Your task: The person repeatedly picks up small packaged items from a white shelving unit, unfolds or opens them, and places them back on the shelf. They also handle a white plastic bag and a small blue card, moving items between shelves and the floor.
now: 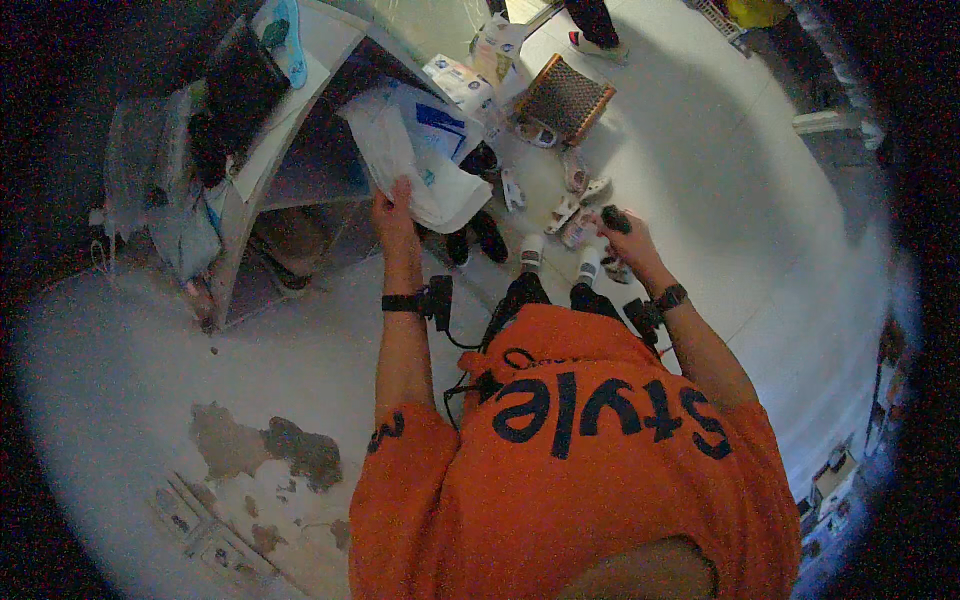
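Observation:
My left hand [393,206] grips the edge of a white plastic bag [442,195] with blue print, which hangs in front of an open shelf unit. Over the floor, ahead of my feet, my right hand [628,238] is closed around a small dark object [616,219]; what it is I cannot tell. Below and beyond the right hand, several shoes [596,190] lie on the floor near my socks. Dark shoes [487,236] stand just under the bag.
A woven stool or basket with an orange-brown frame [566,97] stands ahead. White printed packages [457,79] lie beside the shelf unit [251,180]. Another person's foot [600,46] is at the top. A blue shoe sole or insole [294,49] lies on the unit's top.

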`<state>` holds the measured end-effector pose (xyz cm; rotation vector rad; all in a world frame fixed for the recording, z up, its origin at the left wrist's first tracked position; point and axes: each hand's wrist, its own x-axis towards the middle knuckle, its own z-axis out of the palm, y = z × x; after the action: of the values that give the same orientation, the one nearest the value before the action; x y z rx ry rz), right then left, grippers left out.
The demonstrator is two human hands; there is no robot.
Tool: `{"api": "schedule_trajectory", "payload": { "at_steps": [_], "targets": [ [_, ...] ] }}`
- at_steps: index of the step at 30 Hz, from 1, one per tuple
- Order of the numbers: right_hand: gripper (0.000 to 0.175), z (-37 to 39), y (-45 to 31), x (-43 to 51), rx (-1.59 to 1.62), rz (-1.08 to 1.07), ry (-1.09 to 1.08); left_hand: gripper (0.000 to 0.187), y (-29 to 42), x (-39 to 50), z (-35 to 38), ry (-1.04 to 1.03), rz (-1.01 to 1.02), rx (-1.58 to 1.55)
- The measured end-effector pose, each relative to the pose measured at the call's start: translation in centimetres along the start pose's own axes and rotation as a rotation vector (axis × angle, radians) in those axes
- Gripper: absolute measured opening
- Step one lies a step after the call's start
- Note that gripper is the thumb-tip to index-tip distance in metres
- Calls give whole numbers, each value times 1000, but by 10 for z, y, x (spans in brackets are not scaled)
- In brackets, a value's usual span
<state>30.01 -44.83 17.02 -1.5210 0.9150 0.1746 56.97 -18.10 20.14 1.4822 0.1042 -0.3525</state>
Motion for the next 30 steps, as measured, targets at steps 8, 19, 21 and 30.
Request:
{"api": "schedule_trajectory", "payload": {
  "at_steps": [8,19,21,30],
  "targets": [
    [52,45,-67,-1,309,12,-223,41,27,-67,32,-212,-222,-148],
    [47,2,-81,-24,441,-141,-264,42,16,-118,113,-609,-344,246],
    [45,5,-72,-22,215,-217,-130,43,7,-123,125,-660,-301,288],
    [35,-20,-42,-38,717,-26,-38,46,-18,-126,129,-297,-91,442]
  ]
}}
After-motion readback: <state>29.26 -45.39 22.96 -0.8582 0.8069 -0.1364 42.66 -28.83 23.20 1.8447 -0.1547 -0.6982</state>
